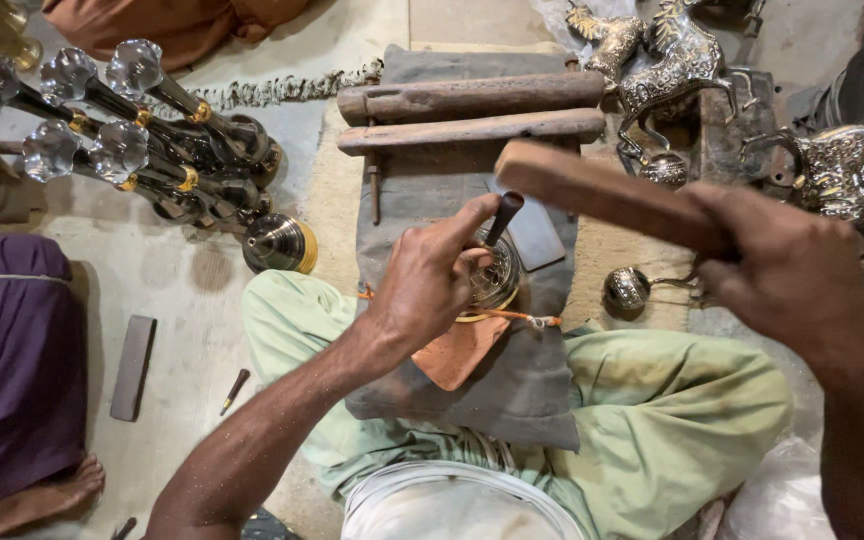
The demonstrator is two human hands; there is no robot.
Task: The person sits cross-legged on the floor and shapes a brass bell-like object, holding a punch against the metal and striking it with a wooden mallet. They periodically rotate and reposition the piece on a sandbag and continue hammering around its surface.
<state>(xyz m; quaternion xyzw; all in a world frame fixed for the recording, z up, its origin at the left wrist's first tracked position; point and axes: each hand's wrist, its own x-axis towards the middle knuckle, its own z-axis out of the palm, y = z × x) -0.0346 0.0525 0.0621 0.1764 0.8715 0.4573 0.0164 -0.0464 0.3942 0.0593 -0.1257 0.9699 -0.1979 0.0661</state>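
Note:
My left hand (430, 278) grips a short dark metal punch (503, 216), its tip set on a round engraved brass-and-silver piece (498, 280) resting on a grey cloth (512, 380) over my lap. My right hand (787, 275) is closed around a thick wooden mallet stick (592, 188), raised above and to the right of the punch. An orange rag (457, 352) lies under the round piece.
Two wooden bars (472, 112) lie across the cloth ahead. Silver horse figures (667, 60) stand at the right, one (837, 170) by my right hand. Several crystal-topped metal stems (122, 130) lie at the left. A person in purple (12, 370) sits at the far left.

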